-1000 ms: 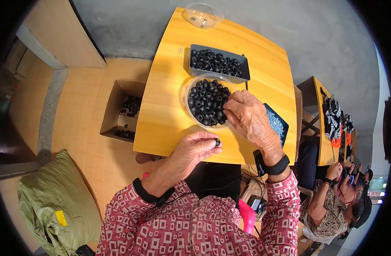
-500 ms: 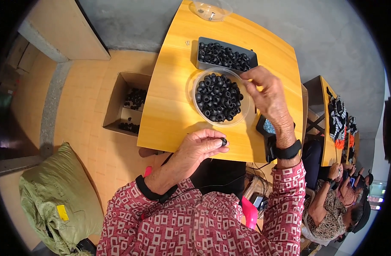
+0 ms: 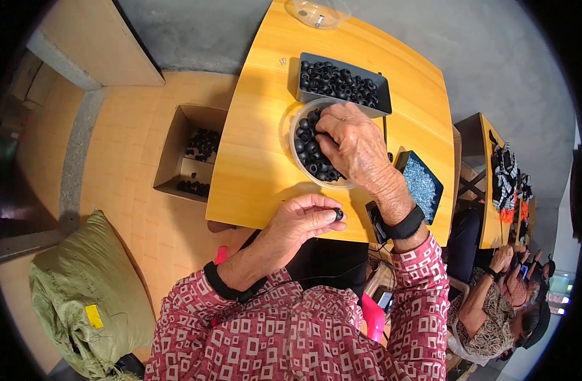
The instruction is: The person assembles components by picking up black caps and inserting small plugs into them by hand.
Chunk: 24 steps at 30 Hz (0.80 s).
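Your left hand [image 3: 300,220] is nearer your body, fingers pointing right, thumb and fingers pinched. Your right hand [image 3: 354,143] reaches farther out, back up, fingers curled downward, fingertips partly hidden. Both your forearms [image 3: 241,270] angle inward.

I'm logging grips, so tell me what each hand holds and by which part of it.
Left hand: a black bead, by its side, between thumb and fingers. Right hand: over the clear bowl; any hold cannot be told.
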{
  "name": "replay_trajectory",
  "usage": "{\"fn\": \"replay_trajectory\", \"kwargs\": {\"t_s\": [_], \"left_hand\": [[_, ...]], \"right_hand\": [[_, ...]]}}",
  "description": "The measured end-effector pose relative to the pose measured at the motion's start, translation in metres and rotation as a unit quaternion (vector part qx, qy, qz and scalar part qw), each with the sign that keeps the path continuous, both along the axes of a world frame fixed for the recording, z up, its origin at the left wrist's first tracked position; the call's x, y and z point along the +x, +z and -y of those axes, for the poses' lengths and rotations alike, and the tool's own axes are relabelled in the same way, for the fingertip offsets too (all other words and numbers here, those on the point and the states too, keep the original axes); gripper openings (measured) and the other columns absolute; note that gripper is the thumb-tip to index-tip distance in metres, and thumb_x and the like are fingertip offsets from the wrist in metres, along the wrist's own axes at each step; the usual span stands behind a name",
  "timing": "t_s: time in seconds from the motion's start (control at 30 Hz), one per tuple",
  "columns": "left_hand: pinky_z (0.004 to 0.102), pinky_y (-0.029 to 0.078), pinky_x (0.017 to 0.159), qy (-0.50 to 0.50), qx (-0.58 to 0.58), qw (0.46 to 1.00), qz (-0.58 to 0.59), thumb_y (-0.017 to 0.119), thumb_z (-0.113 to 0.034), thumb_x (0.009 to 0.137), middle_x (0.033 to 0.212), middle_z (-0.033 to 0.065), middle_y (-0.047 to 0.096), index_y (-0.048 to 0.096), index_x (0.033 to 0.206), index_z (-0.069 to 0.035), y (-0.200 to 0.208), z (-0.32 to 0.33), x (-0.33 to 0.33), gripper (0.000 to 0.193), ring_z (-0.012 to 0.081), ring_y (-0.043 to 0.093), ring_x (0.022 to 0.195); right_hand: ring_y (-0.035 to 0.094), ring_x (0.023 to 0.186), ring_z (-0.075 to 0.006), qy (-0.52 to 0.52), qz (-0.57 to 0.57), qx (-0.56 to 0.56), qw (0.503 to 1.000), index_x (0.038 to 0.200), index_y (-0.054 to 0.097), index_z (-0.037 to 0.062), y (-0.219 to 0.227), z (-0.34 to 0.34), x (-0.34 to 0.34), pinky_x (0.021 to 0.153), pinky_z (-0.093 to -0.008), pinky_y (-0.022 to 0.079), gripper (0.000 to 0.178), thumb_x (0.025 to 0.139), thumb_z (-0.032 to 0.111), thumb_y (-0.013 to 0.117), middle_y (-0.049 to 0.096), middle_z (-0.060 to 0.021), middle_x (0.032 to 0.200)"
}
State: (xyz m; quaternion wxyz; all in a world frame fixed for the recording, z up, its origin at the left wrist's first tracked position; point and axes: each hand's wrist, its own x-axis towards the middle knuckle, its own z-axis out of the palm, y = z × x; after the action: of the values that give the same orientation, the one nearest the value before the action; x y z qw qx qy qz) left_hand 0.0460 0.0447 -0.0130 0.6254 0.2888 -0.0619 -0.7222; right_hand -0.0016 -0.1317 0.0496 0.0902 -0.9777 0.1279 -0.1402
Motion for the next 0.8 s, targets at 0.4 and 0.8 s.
{"fn": "replay_trajectory", "kwargs": {"t_s": [0.4,0.8], "left_hand": [[0.0362,0.049,0.094,0.003,0.001,1.0,-0.003,0.06,-0.008,0.09,0.103,0.009,0.06,0.059,0.107,0.0,0.0029,-0.0009,0.0005,0.019,0.0244,0.063,0.099],[0.0364,0.049,0.094,0.006,-0.003,1.0,-0.001,0.06,-0.01,0.09,0.104,0.0095,0.06,0.058,0.107,0.0,0.0051,-0.0014,0.0017,0.019,0.0238,0.063,0.099]], "right_hand": [[0.057,0.087,-0.0331,-0.042,-0.002,0.031,0.999,0.089,0.064,0.002,-0.0048,-0.0006,-0.0023,0.075,-0.0407,0.048,0.017,0.073,0.007,0.067,0.059,-0.0126,0.087],[0.055,0.09,-0.0305,-0.034,-0.023,0.013,0.999,0.088,0.064,0.0022,-0.0043,-0.0001,0.005,0.079,-0.0387,0.047,0.019,0.07,0.006,0.067,0.059,-0.0105,0.088]]}}
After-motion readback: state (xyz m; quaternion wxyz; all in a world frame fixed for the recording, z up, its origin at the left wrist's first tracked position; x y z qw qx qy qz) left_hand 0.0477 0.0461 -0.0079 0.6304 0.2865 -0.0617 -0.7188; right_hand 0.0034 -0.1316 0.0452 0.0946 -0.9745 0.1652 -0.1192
